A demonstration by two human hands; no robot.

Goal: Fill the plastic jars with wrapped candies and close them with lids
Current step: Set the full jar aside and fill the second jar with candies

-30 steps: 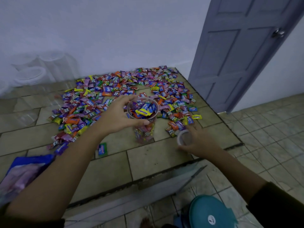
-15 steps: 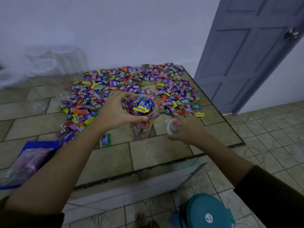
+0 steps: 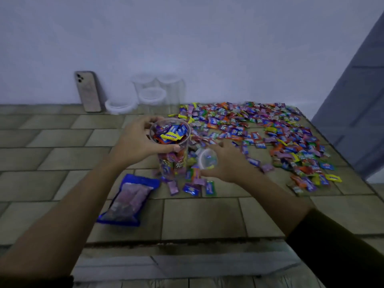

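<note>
Your left hand (image 3: 138, 142) grips the full jar (image 3: 171, 150) near its rim; just right of the jar, your right hand (image 3: 225, 163) holds a clear lid (image 3: 206, 159). Loose candies (image 3: 270, 134) spread right of the jar.

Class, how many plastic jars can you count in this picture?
5. One candy-filled jar in the left hand; four clear jars by the wall beside the phone: two behind, two in front. Blur may hide others.
</note>
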